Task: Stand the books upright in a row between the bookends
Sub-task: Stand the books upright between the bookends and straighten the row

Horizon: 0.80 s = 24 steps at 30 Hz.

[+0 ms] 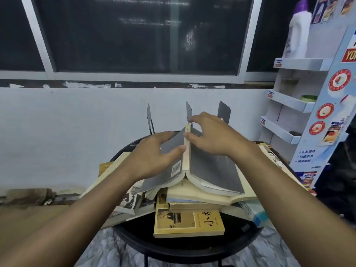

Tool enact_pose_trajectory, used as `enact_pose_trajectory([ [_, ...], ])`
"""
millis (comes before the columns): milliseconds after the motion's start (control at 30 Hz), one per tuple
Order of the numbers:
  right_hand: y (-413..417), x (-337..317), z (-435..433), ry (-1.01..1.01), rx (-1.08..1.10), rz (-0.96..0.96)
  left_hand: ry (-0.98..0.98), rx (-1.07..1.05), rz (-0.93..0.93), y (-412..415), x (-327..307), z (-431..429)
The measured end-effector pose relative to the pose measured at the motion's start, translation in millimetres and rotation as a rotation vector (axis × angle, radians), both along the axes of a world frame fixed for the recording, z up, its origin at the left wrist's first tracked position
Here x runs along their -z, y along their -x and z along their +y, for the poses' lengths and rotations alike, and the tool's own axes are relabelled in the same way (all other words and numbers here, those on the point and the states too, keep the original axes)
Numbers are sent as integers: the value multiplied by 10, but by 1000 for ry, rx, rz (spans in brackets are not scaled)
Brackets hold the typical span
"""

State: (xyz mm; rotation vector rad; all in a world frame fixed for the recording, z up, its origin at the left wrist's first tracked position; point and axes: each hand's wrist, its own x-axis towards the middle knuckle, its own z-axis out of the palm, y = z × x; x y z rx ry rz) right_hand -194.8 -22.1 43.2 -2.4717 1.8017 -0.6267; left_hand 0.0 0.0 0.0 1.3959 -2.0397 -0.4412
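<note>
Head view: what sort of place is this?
Likely a shop corner or storeroom: a white cardboard display rack with product posters, a white purple-capped bottle on it, and a round black table piled with paperback books.

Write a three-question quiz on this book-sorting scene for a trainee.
1. True or false: the grey book already stands upright between the bookends.
2. How many bookends stand behind the pile? A) one B) three C) five
3. Fill in: the left hand and right hand both touch the grey book, which lies open on the pile with its spine facing ____.

Key: 1 false; 2 B; 3 up.
</note>
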Motion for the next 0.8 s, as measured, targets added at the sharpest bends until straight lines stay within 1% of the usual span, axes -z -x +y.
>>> enact_pose_trajectory([
  [67,-69,-14,-181,-104,17,-16,-56,15,20,-7,36,-72],
  [133,-125,-32,-344,-206,61,33,-122,27,11,3,107,-135],
  [333,-298,-41,-603,-288,175,143,-180,64,64,91,259,-251],
  [467,-392,-39,-688,-285,232,186,-171,77,90,124,297,-269],
  [633,-483,-36,-749,-285,284,123,-179,68,103,123,306,-255],
  [800,-533,-164,-655,-231,272,41,-177,71,124,128,281,-200],
])
